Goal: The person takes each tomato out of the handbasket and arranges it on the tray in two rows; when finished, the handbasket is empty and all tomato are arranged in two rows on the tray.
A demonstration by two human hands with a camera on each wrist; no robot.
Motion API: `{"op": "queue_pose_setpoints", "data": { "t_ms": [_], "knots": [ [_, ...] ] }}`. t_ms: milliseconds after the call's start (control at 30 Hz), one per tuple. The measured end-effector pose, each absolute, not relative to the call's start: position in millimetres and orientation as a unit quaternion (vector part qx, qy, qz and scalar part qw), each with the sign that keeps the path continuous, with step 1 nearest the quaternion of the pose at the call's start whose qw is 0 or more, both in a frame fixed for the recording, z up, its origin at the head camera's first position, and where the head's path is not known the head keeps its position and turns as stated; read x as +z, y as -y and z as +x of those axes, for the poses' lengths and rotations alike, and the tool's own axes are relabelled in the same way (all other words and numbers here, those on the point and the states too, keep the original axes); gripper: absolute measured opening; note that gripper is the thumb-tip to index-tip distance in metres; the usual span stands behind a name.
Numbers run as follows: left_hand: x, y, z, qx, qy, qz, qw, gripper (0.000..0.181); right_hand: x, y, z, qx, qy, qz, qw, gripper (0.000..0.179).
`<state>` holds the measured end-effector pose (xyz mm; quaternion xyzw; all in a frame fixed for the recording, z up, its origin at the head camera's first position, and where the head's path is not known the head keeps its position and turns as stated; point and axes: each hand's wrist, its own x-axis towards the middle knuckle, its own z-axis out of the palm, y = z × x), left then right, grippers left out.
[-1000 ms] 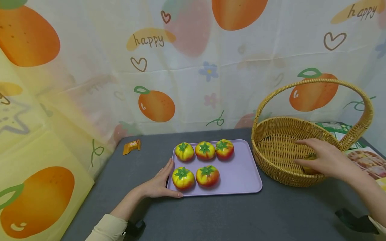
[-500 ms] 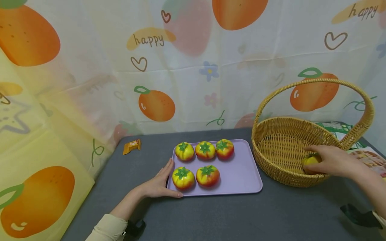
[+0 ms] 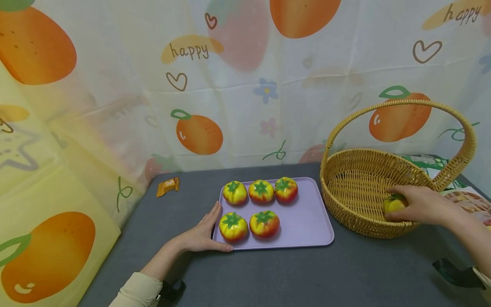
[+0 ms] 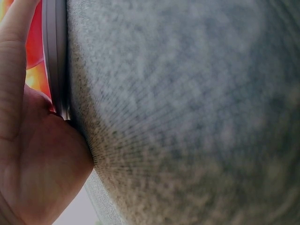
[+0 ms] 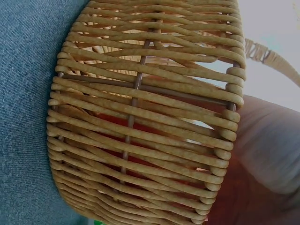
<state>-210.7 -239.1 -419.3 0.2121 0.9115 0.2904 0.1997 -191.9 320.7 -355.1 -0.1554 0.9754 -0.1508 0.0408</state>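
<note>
Inside the wicker basket [image 3: 354, 219] at the right, my right hand [image 3: 427, 205] grips a yellow tomato [image 3: 394, 205] with a green leafy top, fingers over it and thumb at its near side. In the right wrist view the basket's woven wall [image 5: 140, 108] hides most of that tomato, with red showing through the gaps. My left hand [image 3: 201, 232] rests at the near left corner of the lilac tray [image 3: 303, 226], straight fingers along the left edge and thumb at the front edge. Three tomatoes [image 3: 261, 192] stand in the tray's back row, two [image 3: 264, 224] in the front row.
An orange wrapped candy [image 3: 168, 186] lies at the back left of the dark grey table [image 3: 268, 277]. Behind the basket are green and printed packages [image 3: 466, 202]. The basket's tall handle [image 3: 399, 103] arches over it. A fruit-print cloth [image 3: 238, 119] hangs behind.
My right hand has lowered inside the basket from hovering with fingers spread and closed around the tomato, which now shows more. My left hand and the tray have stayed put.
</note>
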Motion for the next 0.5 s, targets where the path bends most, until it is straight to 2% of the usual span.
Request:
{"op": "queue_pose_setpoints", "data": {
  "t_ms": [500],
  "knots": [
    [-417, 239, -210, 0.289, -0.911, 0.214, 0.202, 0.124, -350, -295, -187, -0.175, -0.971, -0.157, -0.039, 0.073]
  ]
}}
